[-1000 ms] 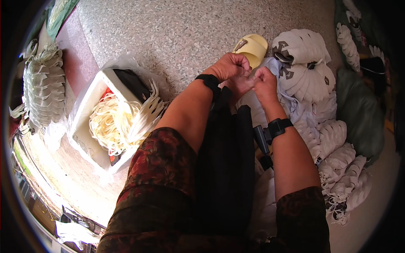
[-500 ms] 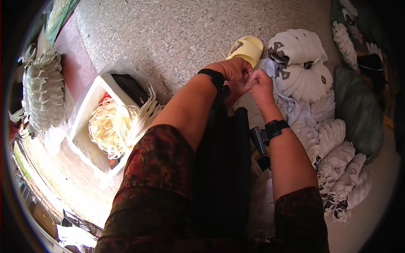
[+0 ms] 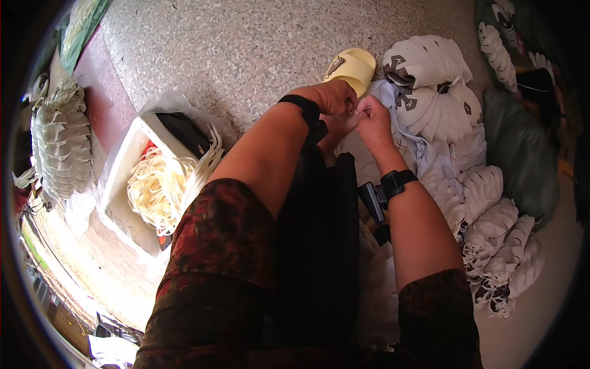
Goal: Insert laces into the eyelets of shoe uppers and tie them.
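Note:
My left hand (image 3: 337, 98) and my right hand (image 3: 373, 122) are close together in front of me, near the yellow slipper (image 3: 355, 69). Both are closed, fingers bent and pinched toward each other. Whatever sits between the fingertips is too small and pale to make out. Just under the hands a bare foot or ankle partly shows, beside white cloth. Right of my right hand lie bundles of overlapping white fabric pieces (image 3: 439, 114), like stacked shoe uppers, some with dark grey patches. A black strap with a small device (image 3: 388, 192) circles my right wrist; another black strap is on the left.
To the left stands a white foam box (image 3: 114, 200) in clear plastic, full of cream strips (image 3: 157, 187). Beyond it hangs or stands another white stack (image 3: 61, 138). More white bundles (image 3: 501, 246) and a dark green sack (image 3: 519, 154) are at the right. The floor (image 3: 203, 46) is speckled stone.
The whole view has shifted slightly. My hands stay close together with the fingers still pinched, and a narrow gap shows between them. Nothing else has visibly moved.

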A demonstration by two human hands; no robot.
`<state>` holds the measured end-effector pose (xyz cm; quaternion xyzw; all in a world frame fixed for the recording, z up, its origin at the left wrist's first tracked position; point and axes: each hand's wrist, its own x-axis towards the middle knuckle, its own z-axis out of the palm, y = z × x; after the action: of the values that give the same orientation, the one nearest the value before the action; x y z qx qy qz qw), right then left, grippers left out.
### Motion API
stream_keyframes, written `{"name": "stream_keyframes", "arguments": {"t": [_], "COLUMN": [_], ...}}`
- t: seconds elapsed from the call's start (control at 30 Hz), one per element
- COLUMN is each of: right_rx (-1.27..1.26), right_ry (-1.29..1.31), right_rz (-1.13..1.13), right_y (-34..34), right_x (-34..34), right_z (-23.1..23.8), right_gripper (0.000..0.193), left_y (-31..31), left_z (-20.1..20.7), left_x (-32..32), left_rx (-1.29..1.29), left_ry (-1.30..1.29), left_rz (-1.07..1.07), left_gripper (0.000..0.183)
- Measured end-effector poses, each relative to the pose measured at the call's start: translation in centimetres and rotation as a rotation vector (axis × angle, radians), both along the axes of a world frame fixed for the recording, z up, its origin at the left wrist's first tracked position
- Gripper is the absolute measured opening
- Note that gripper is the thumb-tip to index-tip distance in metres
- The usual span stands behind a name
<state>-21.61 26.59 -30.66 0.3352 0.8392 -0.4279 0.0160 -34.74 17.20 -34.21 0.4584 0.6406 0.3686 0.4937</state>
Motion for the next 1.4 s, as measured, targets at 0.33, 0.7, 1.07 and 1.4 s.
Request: {"name": "stream_keyframes", "arguments": {"t": [0.33,0.7,1.07,1.4], "right_rx": [0.006,-0.003,0.402,0.105], "right_ry": [0.002,0.018,0.046,-0.058], "right_rz": [0.033,0.028,0.327,0.19], "right_y": [0.0,0.1,-0.4,-1.2], "right_x": [-0.1,0.0,-0.4,-1.2], "right_z": [-0.1,-0.4,0.3,2.0], "right_gripper": [0.005,0.005,0.034,0.018], "left_y": [0.9,0.5,-4.7,-4.0], "left_z": [-0.3,-0.1,-4.5,-4.3], "left_x": [0.7,0.3,1.6,2.0], "left_rx": [-0.042,-0.1,0.157,0.165], "left_ry": [0.035,0.091,-0.537,-0.587], "left_rz": [-0.028,-0.032,0.348,0.488], "left_gripper": [0.025,0.026,0.014,0.013]}}
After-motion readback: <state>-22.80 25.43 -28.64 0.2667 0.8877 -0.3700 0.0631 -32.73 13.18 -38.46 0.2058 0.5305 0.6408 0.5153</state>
